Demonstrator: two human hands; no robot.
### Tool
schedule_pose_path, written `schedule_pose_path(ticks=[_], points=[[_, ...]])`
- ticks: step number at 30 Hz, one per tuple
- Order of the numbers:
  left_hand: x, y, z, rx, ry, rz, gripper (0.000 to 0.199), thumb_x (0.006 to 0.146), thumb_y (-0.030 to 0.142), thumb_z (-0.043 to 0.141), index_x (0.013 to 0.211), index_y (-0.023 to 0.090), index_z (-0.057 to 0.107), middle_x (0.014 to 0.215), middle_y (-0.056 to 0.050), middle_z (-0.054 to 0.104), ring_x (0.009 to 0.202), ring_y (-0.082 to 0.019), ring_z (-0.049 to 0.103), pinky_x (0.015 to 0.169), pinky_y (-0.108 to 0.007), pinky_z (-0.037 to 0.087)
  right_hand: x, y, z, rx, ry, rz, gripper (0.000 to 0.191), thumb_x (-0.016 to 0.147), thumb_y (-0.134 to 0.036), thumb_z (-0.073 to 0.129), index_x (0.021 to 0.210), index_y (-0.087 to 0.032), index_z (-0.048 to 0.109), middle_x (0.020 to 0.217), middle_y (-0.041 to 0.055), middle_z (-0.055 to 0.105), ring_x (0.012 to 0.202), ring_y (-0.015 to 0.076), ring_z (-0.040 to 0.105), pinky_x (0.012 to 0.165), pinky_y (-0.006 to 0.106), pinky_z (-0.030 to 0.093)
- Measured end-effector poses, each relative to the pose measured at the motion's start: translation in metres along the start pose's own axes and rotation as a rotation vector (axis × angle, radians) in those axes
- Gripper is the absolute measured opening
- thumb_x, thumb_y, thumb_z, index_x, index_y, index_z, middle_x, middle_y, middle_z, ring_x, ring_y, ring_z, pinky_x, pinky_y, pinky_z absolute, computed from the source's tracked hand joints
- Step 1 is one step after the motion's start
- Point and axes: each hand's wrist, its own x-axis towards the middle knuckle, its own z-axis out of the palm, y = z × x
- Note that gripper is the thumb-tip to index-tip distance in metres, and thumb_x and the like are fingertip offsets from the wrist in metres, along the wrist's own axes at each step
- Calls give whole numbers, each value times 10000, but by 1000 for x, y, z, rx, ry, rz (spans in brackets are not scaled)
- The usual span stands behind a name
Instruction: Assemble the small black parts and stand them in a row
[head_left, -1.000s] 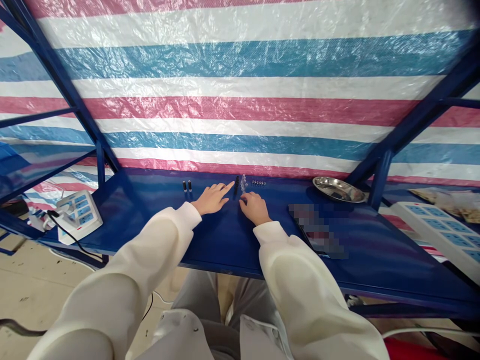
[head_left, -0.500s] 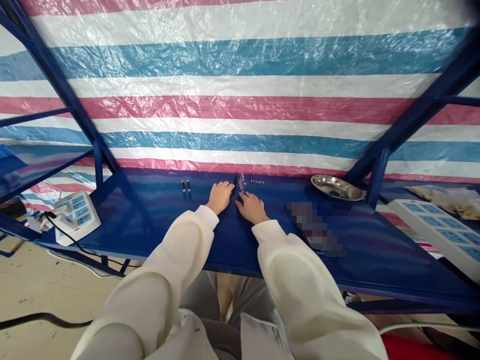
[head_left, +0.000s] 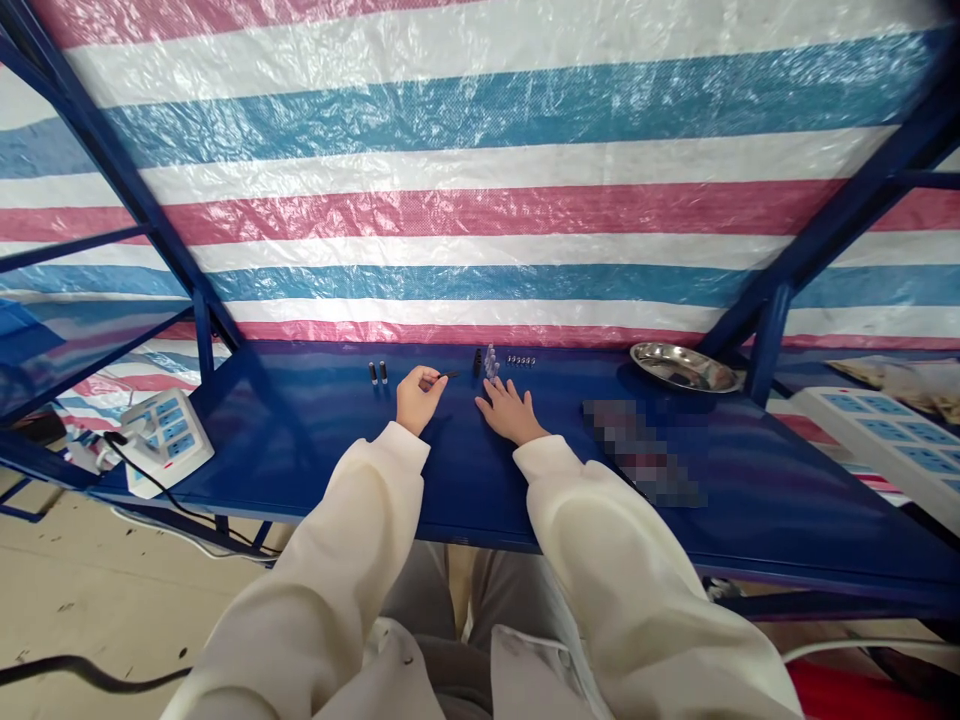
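My left hand [head_left: 418, 397] pinches a small, thin black piece [head_left: 449, 374] between thumb and fingertips, its tip sticking out to the right. Its exact kind is too small to make out. Fingers spread, my right hand [head_left: 513, 410] rests low over the table just in front of a row of small clear, purplish plastic parts [head_left: 490, 361]; its fingertips are at or close to the nearest of them. Left of that row is a line of small black parts [head_left: 478, 362], and to its right several tiny silvery pieces [head_left: 521, 361]. Two short black cylinders with pale ends [head_left: 378, 373] stand left of my left hand.
On the blue table [head_left: 300, 450] a shiny metal dish [head_left: 684, 368] sits at the back right, with a blurred flat dark object [head_left: 641, 455] before it. White power strips lie left [head_left: 166, 440] and right [head_left: 885, 430]. Blue frame posts and a striped plastic sheet [head_left: 480, 210] stand behind.
My left hand has moved left from the row of black parts, now with a thin black piece in its fingers. My right hand stays by the clear parts, fingers more spread.
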Motion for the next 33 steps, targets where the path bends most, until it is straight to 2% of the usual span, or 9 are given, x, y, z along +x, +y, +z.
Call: schedule_pose_path(ticks=[8,12,15,17,19,24,27,33], points=[[1,-3,7,-53,11,-7,81,705,222,636,727,177,572,686,8,595,578,-86,506,612,-232,447,-7,-2,-5,3,-32,-38,510,942,-377,275,1423,-211,314,1498,96,272,1391,275,189,1069,607,159],[2,-5,6,-67,56,1,83,721,235,628,738,176,572,698,3,595,589,-87,502,635,-237,454,-12,-6,-7,44,-28,-120,457,941,-332,314,1375,-216,398,1462,90,348,1368,261,267,1061,606,196],[4,-6,6,-85,86,-13,82,726,235,624,742,173,572,705,2,593,592,-85,503,636,-234,456,-12,-8,-7,97,53,-206,374,924,-283,372,1240,-208,555,1330,94,527,1276,249,428,1045,506,305],[4,-6,6,-94,94,-25,84,724,231,626,745,168,574,704,0,590,598,-86,509,636,-233,455,-10,-8,-8,150,131,-258,312,903,-259,416,1107,-202,644,1179,86,639,1141,230,554,988,407,390],[5,-7,6,-98,92,-32,84,722,228,629,743,164,577,703,-1,589,599,-86,511,635,-233,453,-8,-7,-9,197,207,-294,256,877,-258,462,984,-201,688,1027,75,695,990,214,620,909,350,440],[5,-9,6,-97,73,-36,78,724,225,629,739,164,583,712,-3,595,589,-83,508,623,-231,450,-7,-7,-9,308,289,-353,144,811,-225,518,812,-189,657,827,56,666,775,171,602,764,292,464],[5,-11,7,-101,60,-45,83,722,224,632,747,160,586,719,-5,597,585,-82,510,618,-233,450,-8,-8,-10,423,349,-366,141,821,-228,471,840,-186,604,802,50,639,723,160,581,707,274,456],[5,-14,10,-128,-55,-89,57,700,172,632,734,160,587,678,5,593,559,-86,520,594,-239,443,-8,-9,-13,661,518,-270,179,842,-344,441,862,-193,535,770,49,630,700,167,593,702,294,460]])
